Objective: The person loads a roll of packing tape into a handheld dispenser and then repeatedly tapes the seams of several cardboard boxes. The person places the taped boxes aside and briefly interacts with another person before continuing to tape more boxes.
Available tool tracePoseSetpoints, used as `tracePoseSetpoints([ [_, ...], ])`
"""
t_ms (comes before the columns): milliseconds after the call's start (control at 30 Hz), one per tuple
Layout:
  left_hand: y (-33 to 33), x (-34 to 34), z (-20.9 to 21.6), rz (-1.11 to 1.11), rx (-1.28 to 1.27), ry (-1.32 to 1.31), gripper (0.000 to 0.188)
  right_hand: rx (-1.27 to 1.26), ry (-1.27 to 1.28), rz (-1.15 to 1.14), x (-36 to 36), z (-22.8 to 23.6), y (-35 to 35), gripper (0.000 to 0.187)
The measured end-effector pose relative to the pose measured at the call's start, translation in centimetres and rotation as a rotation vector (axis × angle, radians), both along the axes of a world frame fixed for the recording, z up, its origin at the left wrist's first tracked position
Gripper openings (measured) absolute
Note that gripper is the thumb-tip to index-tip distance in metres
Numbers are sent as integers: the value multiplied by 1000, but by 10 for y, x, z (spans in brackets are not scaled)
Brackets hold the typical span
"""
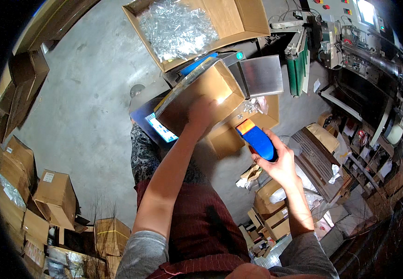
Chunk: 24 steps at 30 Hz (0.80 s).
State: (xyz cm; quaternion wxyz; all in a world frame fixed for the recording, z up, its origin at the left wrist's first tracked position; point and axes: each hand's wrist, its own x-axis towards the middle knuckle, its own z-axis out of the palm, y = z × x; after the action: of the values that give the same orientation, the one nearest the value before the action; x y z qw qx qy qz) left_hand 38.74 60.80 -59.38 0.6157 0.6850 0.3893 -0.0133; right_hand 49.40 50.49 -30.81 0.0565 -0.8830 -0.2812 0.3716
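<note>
My left hand [202, 111] reaches into an open cardboard box [176, 104], by its inner wall. Shadow and blur there obscure its fingers. In my right hand [282, 162] is a blue handheld tool with an orange end [258, 142], gripped between thumb and fingers. Its exact kind is unclear. The orange end points up and left, toward a lower cardboard box [227, 139] with small shiny pieces [252, 106] in it. A lit screen [162, 128] shows beside the upper box's lower left corner.
Beyond lies a large carton [252, 33] with many clear plastic pieces [178, 30]. A metal plate [261, 75] and a green conveyor belt [297, 69] stand to the right, near machinery [364, 56]. Several cartons [55, 195] are stacked at lower left. A slatted dark surface [320, 153] lies right.
</note>
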Motion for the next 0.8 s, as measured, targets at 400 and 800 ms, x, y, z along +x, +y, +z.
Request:
tracePoseSetpoints([
  [400, -10, 13, -6, -199, 27, 207, 36, -47, 24, -44, 4, -10, 5, 71],
  [800, -20, 23, 1, -342, 152, 274, 22, -119, 9, -23, 4, -10, 9, 79],
])
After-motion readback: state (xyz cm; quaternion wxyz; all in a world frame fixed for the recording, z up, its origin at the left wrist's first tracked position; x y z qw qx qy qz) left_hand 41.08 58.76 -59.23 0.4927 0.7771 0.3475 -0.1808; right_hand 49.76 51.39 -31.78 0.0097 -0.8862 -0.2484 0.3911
